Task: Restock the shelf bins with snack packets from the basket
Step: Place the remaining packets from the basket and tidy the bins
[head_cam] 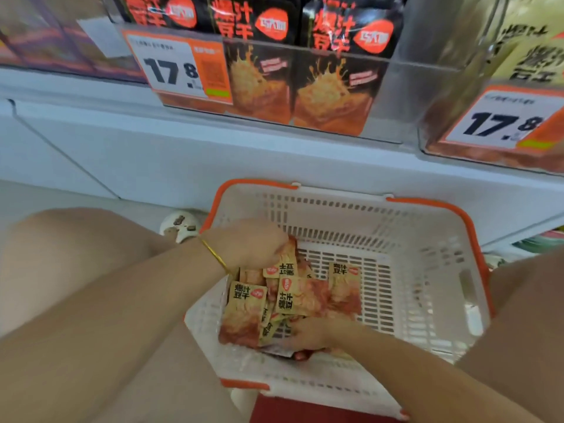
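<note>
1. Basket (335, 215): white slotted plastic with orange handles. It stands below the shelf (183, 141), between the person's knees.

2. Snack packets (305, 297): tan and red, with black lettering. They lie in a loose, overlapping pile on the basket floor, towards its near-left corner. 1 packet lies slightly apart at the right edge of the pile. The far-right part of the basket floor is bare.

3. Left hand (250, 242): positioned at the far edge of the pile, against the basket's left wall. The fingers are curled down over the top edge of a packet and grip it. A gold bracelet (215, 254) sits on the wrist.

4. Right hand (311, 334): positioned at the near edge of the pile. The fingers reach in among the packets; it cannot be told whether they close on one.

5. Shelf bin (393, 87): clear-fronted, directly above the basket. It contains upright black packets (259, 25) in a row. A price tag (174, 68) reading 17.8 is fixed to its left front.

6. Second bin (442, 141): to the right, holding yellow packets (531, 56), with a second tag (500, 120) also reading 17.8.
</note>
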`<state>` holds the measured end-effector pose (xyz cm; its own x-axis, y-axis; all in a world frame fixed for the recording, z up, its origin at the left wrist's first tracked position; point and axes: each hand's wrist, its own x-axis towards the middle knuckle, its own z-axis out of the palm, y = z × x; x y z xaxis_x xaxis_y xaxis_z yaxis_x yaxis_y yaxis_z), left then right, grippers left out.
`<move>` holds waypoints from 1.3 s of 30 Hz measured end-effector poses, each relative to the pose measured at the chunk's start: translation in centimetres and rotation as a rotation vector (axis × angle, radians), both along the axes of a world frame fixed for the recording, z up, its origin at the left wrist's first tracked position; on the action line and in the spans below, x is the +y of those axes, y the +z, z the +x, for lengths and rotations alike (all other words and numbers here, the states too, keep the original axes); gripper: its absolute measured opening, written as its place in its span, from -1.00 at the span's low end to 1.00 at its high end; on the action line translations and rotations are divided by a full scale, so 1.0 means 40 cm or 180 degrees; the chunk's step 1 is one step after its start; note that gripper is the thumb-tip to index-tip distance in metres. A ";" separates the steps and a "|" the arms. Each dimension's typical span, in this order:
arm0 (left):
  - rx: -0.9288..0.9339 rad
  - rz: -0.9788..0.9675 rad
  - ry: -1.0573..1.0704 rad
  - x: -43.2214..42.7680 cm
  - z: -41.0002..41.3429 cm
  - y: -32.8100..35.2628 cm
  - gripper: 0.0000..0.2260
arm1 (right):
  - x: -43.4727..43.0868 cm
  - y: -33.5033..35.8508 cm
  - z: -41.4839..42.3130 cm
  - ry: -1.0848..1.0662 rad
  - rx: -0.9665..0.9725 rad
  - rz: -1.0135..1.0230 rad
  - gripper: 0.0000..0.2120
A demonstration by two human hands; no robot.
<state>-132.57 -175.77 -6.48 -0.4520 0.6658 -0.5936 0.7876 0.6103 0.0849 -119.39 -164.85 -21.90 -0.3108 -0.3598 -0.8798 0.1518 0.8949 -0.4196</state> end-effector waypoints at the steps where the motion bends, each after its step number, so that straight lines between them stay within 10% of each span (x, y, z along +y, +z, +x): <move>1: 0.0000 0.0013 0.0011 -0.001 -0.001 0.001 -0.74 | -0.005 -0.013 0.008 0.0101 -0.0065 -0.0048 -0.50; 8: 0.0045 0.0180 0.0054 -0.006 -0.005 0.007 -0.77 | -0.002 -0.025 -0.004 0.0424 0.0522 0.0133 -0.69; 17: -0.0280 -0.0058 0.0017 0.010 -0.003 0.009 -0.70 | 0.141 0.254 -0.181 -0.0665 0.1152 -0.0370 -0.84; 27: -0.0490 0.1395 0.0825 -0.018 -0.058 0.137 -0.90 | 0.217 0.470 -0.183 -0.2874 0.1366 -0.1908 -0.80; 34: -0.1197 0.2925 0.1572 -0.068 -0.072 0.319 -0.81 | 0.122 0.671 -0.244 -0.2613 0.3397 -0.1730 -0.78; 39: -0.0587 0.3894 0.1847 -0.118 -0.116 0.441 -0.83 | 0.036 0.816 -0.331 -0.2366 0.4967 -0.1422 -0.86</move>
